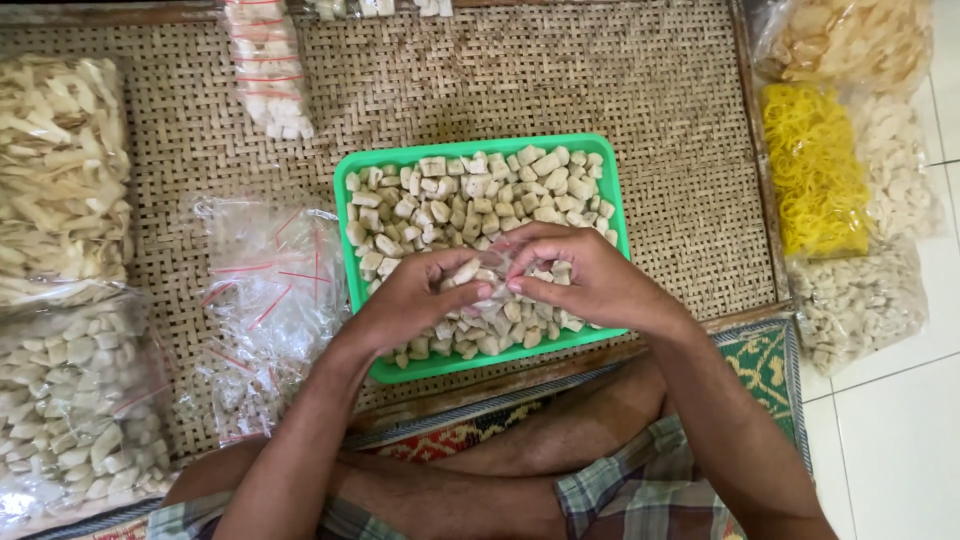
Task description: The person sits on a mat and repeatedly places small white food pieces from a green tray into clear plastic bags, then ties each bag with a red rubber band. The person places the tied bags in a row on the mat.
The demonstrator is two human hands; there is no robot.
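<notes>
A green plastic tray (615, 215) sits on a woven bamboo mat and holds several pale, chunky cracker pieces (470, 195). Over the tray's near half, my left hand (410, 300) and my right hand (590, 280) meet around a small clear plastic bag (492, 272). My left fingers pinch a pale piece at the bag's mouth, while my right fingers hold the bag's other side. How much is inside the bag is hidden by my fingers.
A heap of empty clear bags with red strips (270, 290) lies left of the tray. Large bags of pale crackers (70, 400) sit far left, a strip of filled packets (268, 70) at the top, and yellow and white snack bags (815, 170) right. White floor tiles lie beyond.
</notes>
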